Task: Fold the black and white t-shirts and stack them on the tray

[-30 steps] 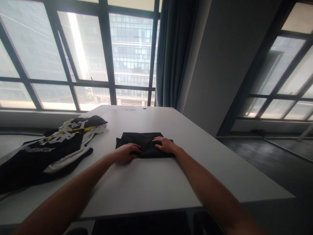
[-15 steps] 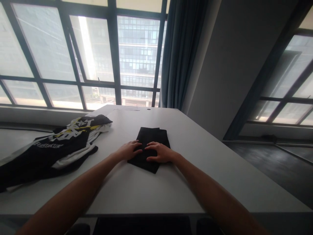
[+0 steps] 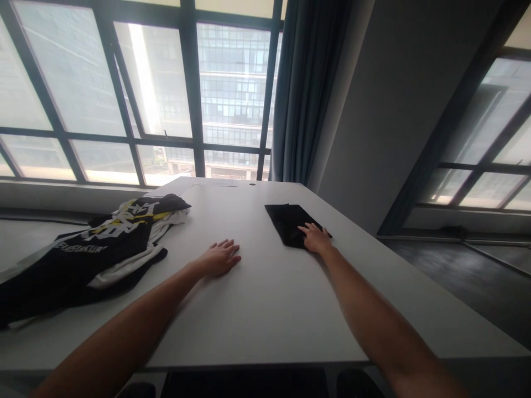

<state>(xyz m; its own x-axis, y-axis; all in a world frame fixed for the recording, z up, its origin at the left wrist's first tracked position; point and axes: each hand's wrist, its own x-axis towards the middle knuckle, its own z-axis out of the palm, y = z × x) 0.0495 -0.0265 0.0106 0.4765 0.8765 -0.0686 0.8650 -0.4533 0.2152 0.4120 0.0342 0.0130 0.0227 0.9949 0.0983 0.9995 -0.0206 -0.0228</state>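
A folded black piece of cloth [image 3: 286,224] lies flat on the right part of the white table [image 3: 249,309]; its exact kind does not show. On its near right corner rests my right hand [image 3: 317,237], fingers spread over the fabric. My left hand [image 3: 220,258] lies palm down on the bare tabletop, fingers stretched out, holding nothing. It is apart from the black cloth. To the left of that hand is a loose heap of clothing [image 3: 120,237], black with white and yellow print and some white fabric.
Beyond the table's far edge are tall windows [image 3: 153,83] and a blue-grey curtain [image 3: 307,94]. A wide pillar [image 3: 385,110] stands to the right. The table's right edge slopes past grey floor [image 3: 477,276]. A small dark hole [image 3: 252,184] is near the far edge.
The folded black cloth has moved right and farther away, turned somewhat, with my right hand on it. My left hand is off the cloth and now lies on the table.
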